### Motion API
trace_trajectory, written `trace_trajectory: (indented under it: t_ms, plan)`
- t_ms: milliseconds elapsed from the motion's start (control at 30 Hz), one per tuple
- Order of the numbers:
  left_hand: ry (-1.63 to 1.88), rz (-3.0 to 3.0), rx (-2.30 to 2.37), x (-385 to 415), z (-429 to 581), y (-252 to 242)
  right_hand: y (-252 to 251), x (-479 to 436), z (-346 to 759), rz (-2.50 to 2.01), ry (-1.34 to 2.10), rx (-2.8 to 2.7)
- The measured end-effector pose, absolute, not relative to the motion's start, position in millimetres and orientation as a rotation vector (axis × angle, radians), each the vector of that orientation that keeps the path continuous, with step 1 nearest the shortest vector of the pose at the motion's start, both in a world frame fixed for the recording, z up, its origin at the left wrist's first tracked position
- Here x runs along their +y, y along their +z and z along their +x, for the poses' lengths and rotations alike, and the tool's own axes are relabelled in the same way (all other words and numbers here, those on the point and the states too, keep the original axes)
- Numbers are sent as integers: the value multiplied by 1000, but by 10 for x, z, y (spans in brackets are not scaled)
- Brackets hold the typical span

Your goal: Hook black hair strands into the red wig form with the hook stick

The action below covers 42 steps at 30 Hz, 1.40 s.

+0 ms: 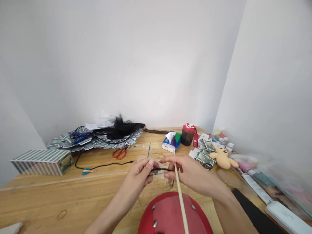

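Note:
My left hand (143, 172) is closed in a pinch on a thin black strand (159, 169), which looks like hair. The strand runs across to my right hand (182, 169), whose fingers are curled around its other end. A long pale stick (180, 198) sticks out from between my right fingers and slants down toward me. Its lower end passes over a shiny red dome (165, 211) with metal studs, just below my hands. Loose dark wisps hang beneath my right fingers. Whether those fingers press on the strand itself is hard to see.
Black hair (117, 128) lies on a pile of printed paper pieces (126, 142) at the back left. Red-handled scissors (120, 153), a blue brush (149, 150), a tissue pack (172, 143) and a red-lidded jar (188, 135) stand beyond my hands. A crocheted doll (223, 157) is right.

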<state>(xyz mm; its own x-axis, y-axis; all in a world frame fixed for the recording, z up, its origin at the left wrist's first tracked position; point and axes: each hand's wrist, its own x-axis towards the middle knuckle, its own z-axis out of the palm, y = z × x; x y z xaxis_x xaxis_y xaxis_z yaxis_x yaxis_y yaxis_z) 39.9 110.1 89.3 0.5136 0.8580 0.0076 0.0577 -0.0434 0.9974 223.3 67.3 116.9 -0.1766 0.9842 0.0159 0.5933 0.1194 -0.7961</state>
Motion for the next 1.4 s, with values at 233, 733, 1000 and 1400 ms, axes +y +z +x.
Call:
trace_trajectory:
  t_ms: [233, 733, 1000, 1400]
  plan:
    - [695, 1589, 819, 1032, 284, 942, 1235, 678, 2388, -1546, 926, -1785]
    - [808, 1923, 919, 997, 369, 756, 1132, 714, 1932, -1490, 758, -1527]
    - [847, 1960, 977, 1084, 336, 789, 1075, 782, 1968, -1171, 1210, -1278]
    - [762, 1776, 769, 1111, 258, 901, 1049, 862, 2172, -923, 1431, -1156]
